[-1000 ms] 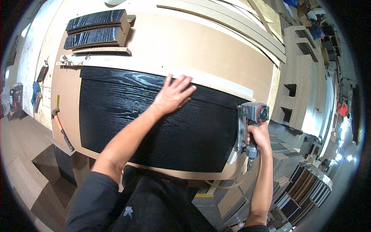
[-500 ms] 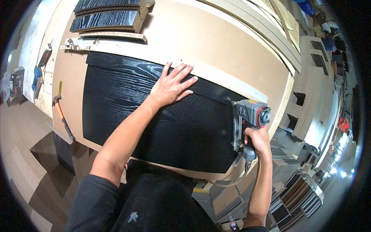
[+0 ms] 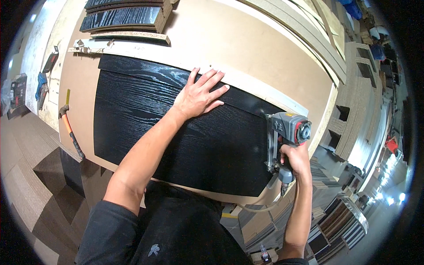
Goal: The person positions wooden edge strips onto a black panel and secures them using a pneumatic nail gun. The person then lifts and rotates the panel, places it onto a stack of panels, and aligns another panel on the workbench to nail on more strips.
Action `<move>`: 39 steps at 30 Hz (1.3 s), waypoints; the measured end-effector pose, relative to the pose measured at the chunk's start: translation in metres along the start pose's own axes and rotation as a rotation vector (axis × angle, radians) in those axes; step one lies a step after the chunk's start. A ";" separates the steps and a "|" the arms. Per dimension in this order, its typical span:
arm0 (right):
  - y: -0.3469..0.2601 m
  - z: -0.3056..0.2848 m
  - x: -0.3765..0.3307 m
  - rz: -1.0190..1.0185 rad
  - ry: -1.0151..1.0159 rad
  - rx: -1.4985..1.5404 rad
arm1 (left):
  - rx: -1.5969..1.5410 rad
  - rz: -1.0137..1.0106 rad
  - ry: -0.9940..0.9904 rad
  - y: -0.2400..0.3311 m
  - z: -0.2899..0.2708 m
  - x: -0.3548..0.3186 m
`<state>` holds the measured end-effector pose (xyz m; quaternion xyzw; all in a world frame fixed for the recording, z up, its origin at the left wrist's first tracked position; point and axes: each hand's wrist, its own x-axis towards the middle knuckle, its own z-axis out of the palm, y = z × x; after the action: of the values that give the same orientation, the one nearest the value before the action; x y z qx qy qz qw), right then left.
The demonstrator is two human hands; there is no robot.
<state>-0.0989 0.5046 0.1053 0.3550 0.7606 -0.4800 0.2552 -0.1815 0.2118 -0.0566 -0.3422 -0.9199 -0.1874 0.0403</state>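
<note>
A black wood-grain panel (image 3: 137, 119) lies flat on the tan board, with a narrow black strip (image 3: 141, 70) along its far edge. Beyond that strip runs a long pale wooden batten (image 3: 176, 59). My left hand (image 3: 198, 98) presses down with spread fingers on panel and strip, its fingertips reaching the batten. My right hand (image 3: 297, 159) is wrapped round the handle of a grey air nail gun (image 3: 289, 126). The gun's nose is at the strip's right end; whether it touches cannot be made out. A hose (image 3: 260, 207) trails from its handle.
Dark wood-grain strips (image 3: 121, 20) are stacked at the far left. A hammer (image 3: 70, 132) with an orange and black handle lies near the left edge of the tan board (image 3: 229, 35). Long boards (image 3: 291, 26) lie at the far right. Stacked panels (image 3: 353, 115) stand beyond the right edge.
The view has shifted slightly. My left hand and the nail gun in my right hand keep nearly the same places on the panel and strip.
</note>
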 end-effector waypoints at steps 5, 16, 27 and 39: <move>0.001 0.000 0.000 -0.003 0.015 -0.029 | 0.012 0.000 -0.006 0.000 -0.002 0.001; -0.003 0.014 -0.002 -0.047 0.021 -0.077 | -0.030 0.022 0.019 -0.003 -0.001 0.001; -0.060 0.105 -0.006 -0.077 -0.136 -0.059 | 0.012 -0.062 0.018 -0.096 -0.049 -0.057; -0.073 0.123 -0.011 -0.057 -0.055 -0.155 | -0.007 -0.062 0.037 -0.098 -0.048 -0.058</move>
<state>-0.1432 0.3681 0.1032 0.2991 0.7979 -0.4363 0.2890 -0.2025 0.0901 -0.0553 -0.3099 -0.9285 -0.1983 0.0503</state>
